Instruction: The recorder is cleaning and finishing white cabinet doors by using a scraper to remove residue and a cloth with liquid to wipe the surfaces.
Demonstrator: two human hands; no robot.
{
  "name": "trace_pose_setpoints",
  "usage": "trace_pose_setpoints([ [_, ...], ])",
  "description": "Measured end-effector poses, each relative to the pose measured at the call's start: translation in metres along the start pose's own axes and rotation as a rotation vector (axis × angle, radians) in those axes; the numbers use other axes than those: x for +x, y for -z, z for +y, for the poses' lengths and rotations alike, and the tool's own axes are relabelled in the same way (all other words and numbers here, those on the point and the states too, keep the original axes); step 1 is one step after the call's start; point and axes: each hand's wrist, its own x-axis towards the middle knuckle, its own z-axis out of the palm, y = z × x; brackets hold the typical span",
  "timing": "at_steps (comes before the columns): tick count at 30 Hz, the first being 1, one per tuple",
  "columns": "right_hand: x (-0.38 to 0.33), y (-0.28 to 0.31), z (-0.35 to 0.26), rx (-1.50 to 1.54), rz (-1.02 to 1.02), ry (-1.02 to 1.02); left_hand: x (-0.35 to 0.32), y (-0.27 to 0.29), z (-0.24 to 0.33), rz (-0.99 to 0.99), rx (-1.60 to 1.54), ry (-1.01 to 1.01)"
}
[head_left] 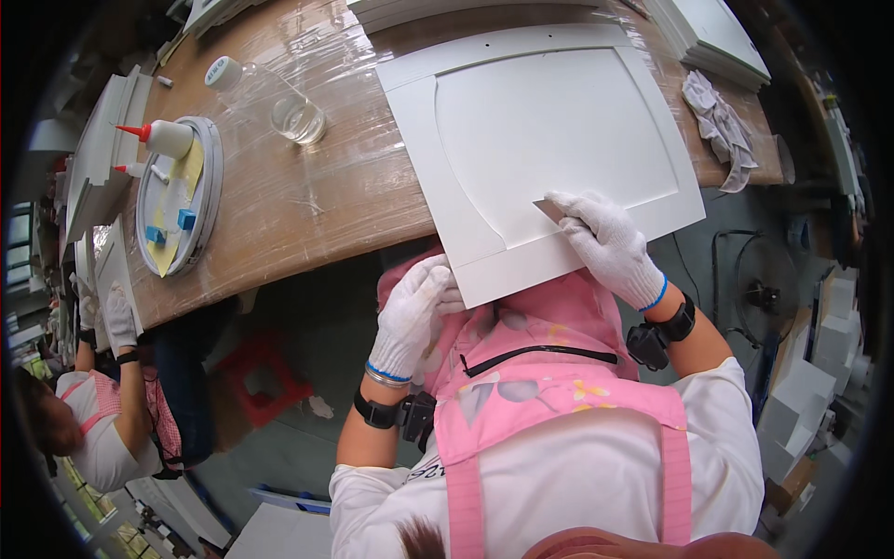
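Observation:
A white cabinet door with a raised frame and a recessed middle lies on the table, its near end jutting over the edge towards my lap. My left hand, in a white knit glove, is closed at the door's near left corner. The fingers meet the edge there, and part of the grip is hidden. Over the near rail of the frame, my gloved right hand pinches a small, thin brownish piece like folded sandpaper. One corner of that piece points at the recessed panel.
A clear bottle lies on the film-covered table. Left of it, a round tray carries a red-tipped glue bottle and blue blocks. A crumpled cloth and stacked white panels sit at right. A co-worker works at left.

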Motion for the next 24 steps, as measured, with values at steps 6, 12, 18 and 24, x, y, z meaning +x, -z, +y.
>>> trace_pose_setpoints([
  [6,0.003,0.01,0.009,0.121,-0.04,-0.032,0.007,-0.015,0.011,0.078,0.04,0.008],
  [12,0.037,0.066,0.022,0.319,-0.011,-0.308,0.021,-0.025,0.017,0.14,0.056,0.023],
  [18,0.096,0.161,0.137,0.126,0.482,-0.35,0.03,-0.039,0.019,0.116,-0.037,0.012],
  [24,0.134,0.222,0.235,-0.52,0.55,-0.431,0.035,-0.044,0.019,0.164,-0.045,0.051],
])
